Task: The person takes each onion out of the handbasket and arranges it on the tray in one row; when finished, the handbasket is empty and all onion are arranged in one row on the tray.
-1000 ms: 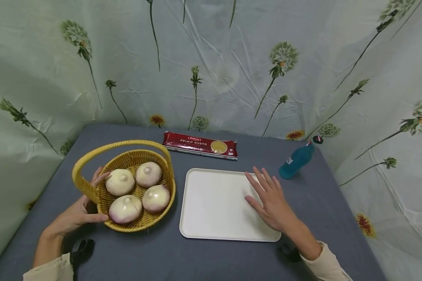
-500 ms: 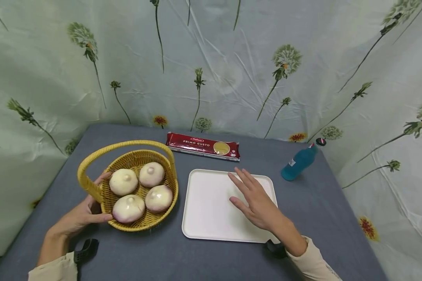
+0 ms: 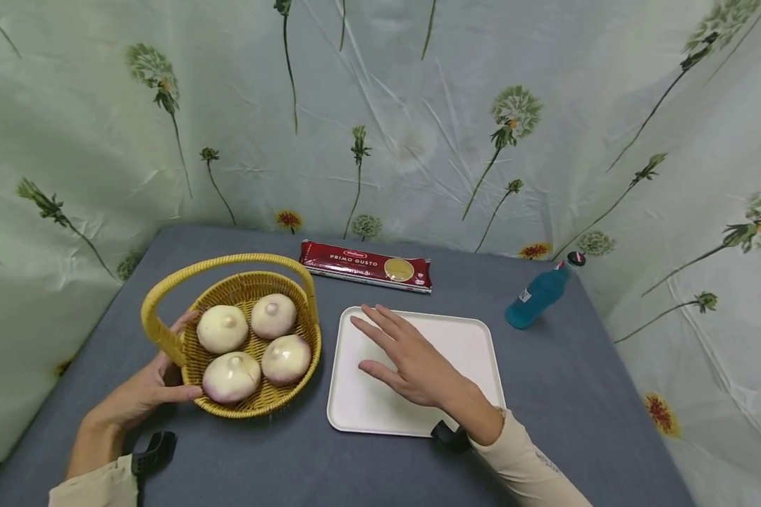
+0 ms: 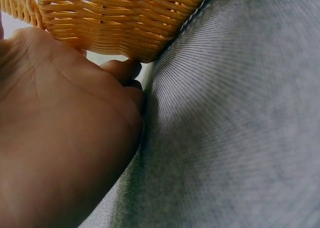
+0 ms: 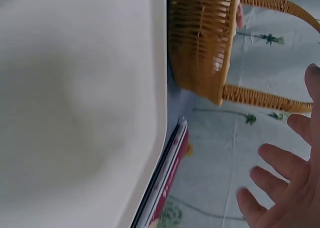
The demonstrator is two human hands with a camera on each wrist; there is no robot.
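On the left of the table, my left hand [image 3: 142, 387] holds the side of a yellow wicker basket [image 3: 254, 408], its thumb at the rim and its fingers around the left side, partly hidden. Several round white-and-purple onions [image 3: 231, 377] lie in the basket. The left wrist view has the palm [image 4: 65, 128] close beside the wicker wall [image 4: 115, 23]. Above a white rectangular tray [image 3: 463, 352] is my right hand [image 3: 412, 362], fingers spread and holding nothing. In the right wrist view, the fingers [image 5: 280, 160] are apart from the tray [image 5: 100, 88].
Behind the tray lies a long red coffee packet [image 3: 364, 266]. A blue bottle [image 3: 539, 296] with a dark cap stands to the right of the tray. Grey cloth [image 3: 279, 465] covers the table, and a dandelion-patterned curtain [image 3: 418, 176] hangs at its back edge.
My right hand has moved left across the tray, from its right side toward the basket. The left hand stays at the basket, and the view has shifted slightly.
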